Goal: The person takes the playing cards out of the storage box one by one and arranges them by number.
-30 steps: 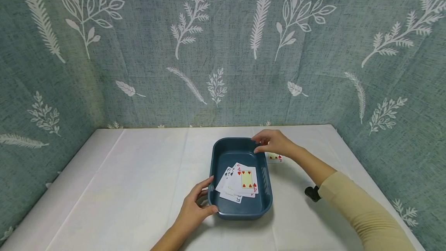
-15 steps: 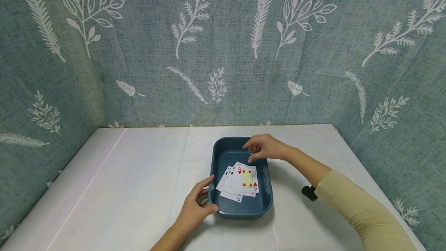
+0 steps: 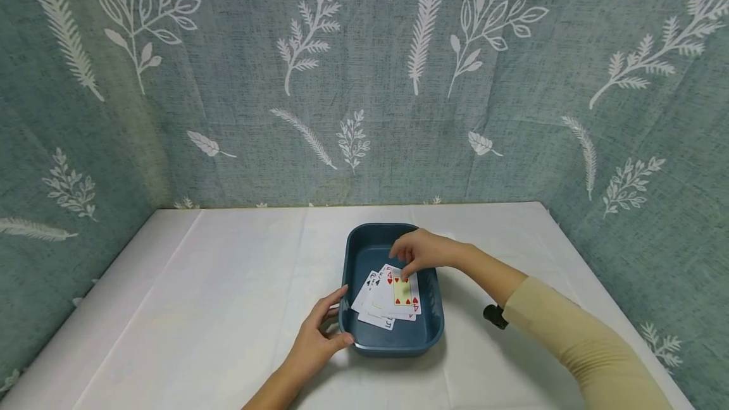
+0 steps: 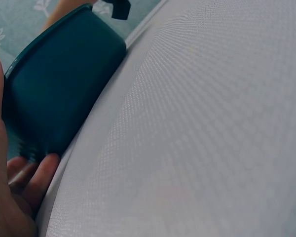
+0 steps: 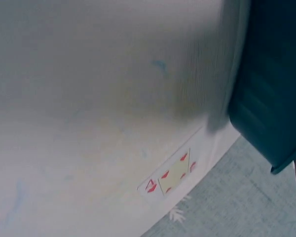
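A dark blue plastic bin stands on the white table with several fanned playing cards lying in it. The four of hearts is the topmost card. My left hand holds the bin's left side by its near corner; in the left wrist view its thumb and fingers rest against the bin wall. My right hand reaches over the right rim, its thumb over the far end of the four of hearts. Whether it touches the card I cannot tell. Nothing shows held in it.
Outside the bin, a red playing card lies face up on the table near its far edge, visible in the right wrist view. A black object shows beneath the right forearm. Patterned cloth encloses the table's back and sides.
My right hand has moved inward and nearer from the bin's far right rim, down to the cards. My left hand and the bin stay in place.
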### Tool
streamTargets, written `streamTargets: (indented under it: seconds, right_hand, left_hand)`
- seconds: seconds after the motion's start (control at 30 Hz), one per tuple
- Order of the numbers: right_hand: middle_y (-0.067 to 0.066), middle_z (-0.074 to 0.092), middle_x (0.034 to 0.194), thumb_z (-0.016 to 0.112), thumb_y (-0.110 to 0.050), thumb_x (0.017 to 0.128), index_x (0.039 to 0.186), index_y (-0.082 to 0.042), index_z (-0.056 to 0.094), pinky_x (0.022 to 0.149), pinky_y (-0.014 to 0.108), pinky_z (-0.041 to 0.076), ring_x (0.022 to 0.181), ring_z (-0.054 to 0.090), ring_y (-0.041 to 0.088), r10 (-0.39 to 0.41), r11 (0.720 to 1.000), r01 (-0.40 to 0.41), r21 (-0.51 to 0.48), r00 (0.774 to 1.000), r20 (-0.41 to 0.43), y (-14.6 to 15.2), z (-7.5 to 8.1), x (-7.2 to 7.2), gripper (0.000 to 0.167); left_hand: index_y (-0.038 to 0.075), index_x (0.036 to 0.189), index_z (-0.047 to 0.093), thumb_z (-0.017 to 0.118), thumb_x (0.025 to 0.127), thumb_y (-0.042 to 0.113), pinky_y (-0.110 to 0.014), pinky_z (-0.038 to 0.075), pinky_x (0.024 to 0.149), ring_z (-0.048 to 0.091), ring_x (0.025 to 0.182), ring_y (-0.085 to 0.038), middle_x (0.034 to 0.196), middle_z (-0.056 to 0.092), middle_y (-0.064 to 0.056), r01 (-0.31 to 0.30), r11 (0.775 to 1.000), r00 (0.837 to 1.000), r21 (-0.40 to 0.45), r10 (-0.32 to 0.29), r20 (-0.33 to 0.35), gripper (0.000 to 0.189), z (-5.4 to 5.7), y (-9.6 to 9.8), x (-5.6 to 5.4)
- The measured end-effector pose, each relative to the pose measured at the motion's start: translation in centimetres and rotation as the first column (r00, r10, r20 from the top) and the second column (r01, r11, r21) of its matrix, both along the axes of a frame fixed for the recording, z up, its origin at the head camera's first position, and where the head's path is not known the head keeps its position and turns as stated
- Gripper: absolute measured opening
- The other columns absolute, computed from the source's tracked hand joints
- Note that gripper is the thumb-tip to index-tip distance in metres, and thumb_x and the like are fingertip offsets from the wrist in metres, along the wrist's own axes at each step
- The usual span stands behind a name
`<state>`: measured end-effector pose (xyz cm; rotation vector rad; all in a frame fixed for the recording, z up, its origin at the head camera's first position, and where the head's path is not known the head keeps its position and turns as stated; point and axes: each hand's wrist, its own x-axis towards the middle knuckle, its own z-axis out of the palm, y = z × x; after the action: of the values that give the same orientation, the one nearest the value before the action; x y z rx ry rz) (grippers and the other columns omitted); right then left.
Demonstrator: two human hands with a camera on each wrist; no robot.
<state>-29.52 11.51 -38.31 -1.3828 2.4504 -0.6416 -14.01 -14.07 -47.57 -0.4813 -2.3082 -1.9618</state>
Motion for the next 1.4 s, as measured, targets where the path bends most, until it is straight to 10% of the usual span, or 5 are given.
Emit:
streamTargets:
  seconds: [0.3, 0.9, 1.1, 1.4]
  right_hand:
    - [0.004, 0.061, 0.088, 0.087, -0.029, 0.065, 0.104, -0.004, 0.063, 0.070, 0.022, 0.046, 0.072, 0.050, 0.008, -0.035, 0.985, 0.042, 0.170, 0.998, -0.049, -1.1, -0.5, 0.5, 0.051]
    - [-0.006, 0.053, 0.075, 0.089, -0.041, 0.058, 0.083, -0.017, 0.059, 0.063, 0.026, 0.039, 0.067, 0.046, 0.010, -0.141, 0.866, 0.211, 0.454, 0.973, -0.184, -2.8, -1.2, 0.6, 0.046]
    - [-0.005, 0.053, 0.074, 0.089, -0.038, 0.059, 0.084, -0.017, 0.055, 0.063, 0.026, 0.040, 0.068, 0.049, 0.012, -0.209, 0.877, 0.252, 0.409, 0.967, -0.146, -2.9, -1.2, 0.8, 0.047]
    - [-0.004, 0.053, 0.074, 0.081, -0.015, 0.075, 0.088, -0.013, 0.054, 0.063, 0.022, 0.041, 0.066, 0.047, 0.008, -0.197, 0.977, 0.196, 0.083, 0.980, -0.002, -2.0, -1.5, 0.6, 0.030]
  left_hand:
    - [0.014, 0.142, 0.043, 0.078, 0.075, 0.028, -0.028, 0.053, 0.074, 0.052, 0.114, -0.038, 0.136, 0.046, -0.016, -0.007, 1.000, 1.000, 0.005, 0.006, 0.023, 0.076, -0.2, 0.2, 0.1]
    - [0.016, 0.143, 0.040, 0.076, 0.080, 0.018, -0.027, 0.052, 0.075, 0.052, 0.115, -0.035, 0.138, 0.044, -0.015, -0.007, 0.999, 0.999, -0.039, 0.009, 0.040, 0.073, 0.1, 0.3, 0.3]
    - [0.019, 0.143, 0.041, 0.076, 0.080, 0.019, -0.026, 0.051, 0.075, 0.052, 0.115, -0.032, 0.138, 0.044, -0.013, -0.023, 0.998, 0.998, -0.052, 0.027, 0.063, 0.073, 0.3, 0.3, 0.3]
    - [0.016, 0.144, 0.039, 0.075, 0.081, 0.017, -0.027, 0.051, 0.075, 0.052, 0.116, -0.034, 0.139, 0.043, -0.014, -0.007, 0.999, 0.999, -0.052, 0.008, 0.037, 0.072, 0.2, 0.2, 0.1]
